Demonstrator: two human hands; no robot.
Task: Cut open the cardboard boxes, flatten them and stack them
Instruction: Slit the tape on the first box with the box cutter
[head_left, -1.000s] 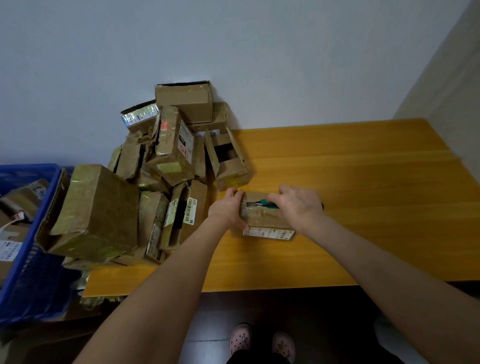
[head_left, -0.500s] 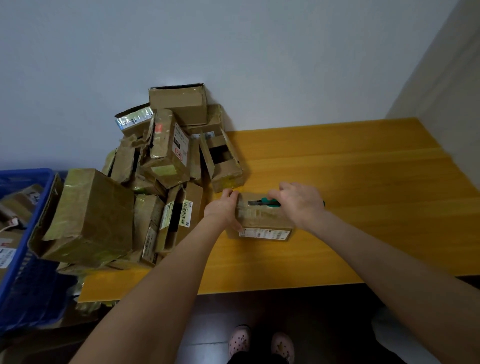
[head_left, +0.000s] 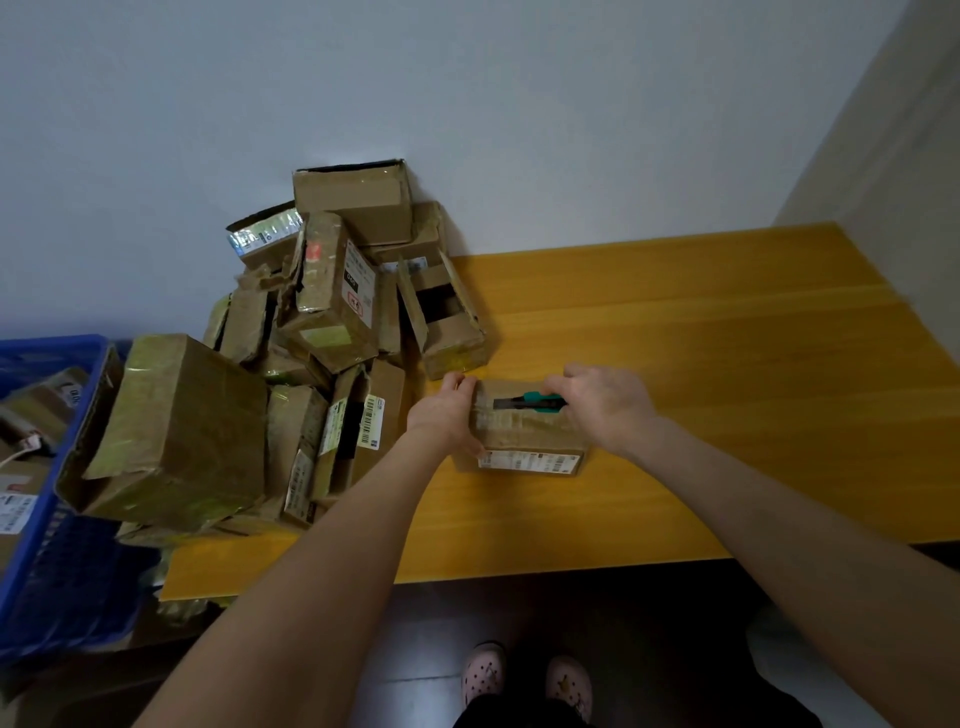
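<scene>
- The small box (head_left: 524, 436) lies flat on the table (head_left: 727, 389), near its front edge, with a label on the side facing the person.
- Almost nothing has shifted over the last second. The utility knife (head_left: 540, 402) still lies along the taped top seam, its dark blade pointing at the left end of the small box. The blade has crept only slightly, if at all.
- The right grip (head_left: 605, 405) stays clenched round the knife's teal handle, over the right part of the small box.
- The left grip (head_left: 447, 415) still clasps the left end of the small box, steadying it.
- My judgement: the cut is at its start or stalled, and no flap is lifted. Flattening and stacking have not begun.
- Just behind the small box an open box (head_left: 447, 317) lies on its side. Its hollow is dark and looks empty.
- Left of the small box a pile of boxes (head_left: 332, 312) climbs the wall. The top one is open, its inside hidden.
- Farther left of the small box a blue crate (head_left: 62, 571) holds more labelled cardboard packages (head_left: 36, 415). A large taped box (head_left: 182, 431) leans at its rim.
</scene>
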